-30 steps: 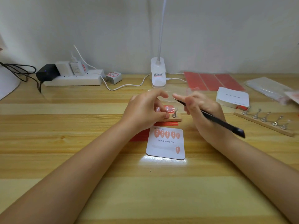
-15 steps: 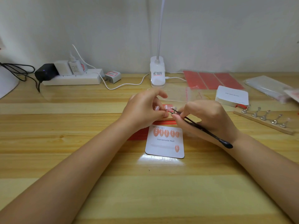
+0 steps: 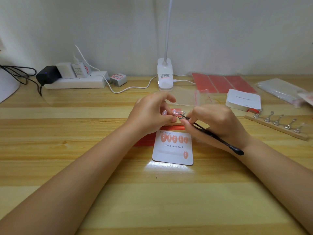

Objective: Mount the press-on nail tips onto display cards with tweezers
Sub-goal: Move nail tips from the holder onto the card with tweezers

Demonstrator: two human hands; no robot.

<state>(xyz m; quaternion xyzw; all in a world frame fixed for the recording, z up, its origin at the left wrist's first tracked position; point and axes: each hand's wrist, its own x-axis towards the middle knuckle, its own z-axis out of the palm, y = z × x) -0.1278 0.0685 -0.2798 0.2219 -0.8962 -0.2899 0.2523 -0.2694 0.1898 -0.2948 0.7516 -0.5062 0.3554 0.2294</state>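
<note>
1. Black tweezers (image 3: 210,134) lie slanted through the right hand (image 3: 218,124), whose fingers curl round them; the tips point up-left to the left hand (image 3: 150,114), the blunt end sticks out past the right wrist.
2. The left hand sits curled just above the display card (image 3: 172,148), thumb and forefinger bent toward each other near a small wooden holder (image 3: 176,123). The tweezer tips meet a pale nail tip (image 3: 174,111) there; whether the left fingers pinch it or merely steady the holder, I cannot tell.
3. Both forearms reach in from the lower corners, wrists low over the wooden table (image 3: 84,150).
4. The card lies flat between the wrists, its far edge just below the hands, with five orange nail tips in a row on top and one at lower right. Bare wood stretches from its near edge toward the viewer.
5. To the right, a wooden strip of metal stands (image 3: 277,125) is well apart from the right hand; a stack of cards (image 3: 243,101) sits behind it.
6. The card reads "Handmade Nail". Small marks above the row are too small to read, as is the label on the lamp base (image 3: 165,78).
</note>
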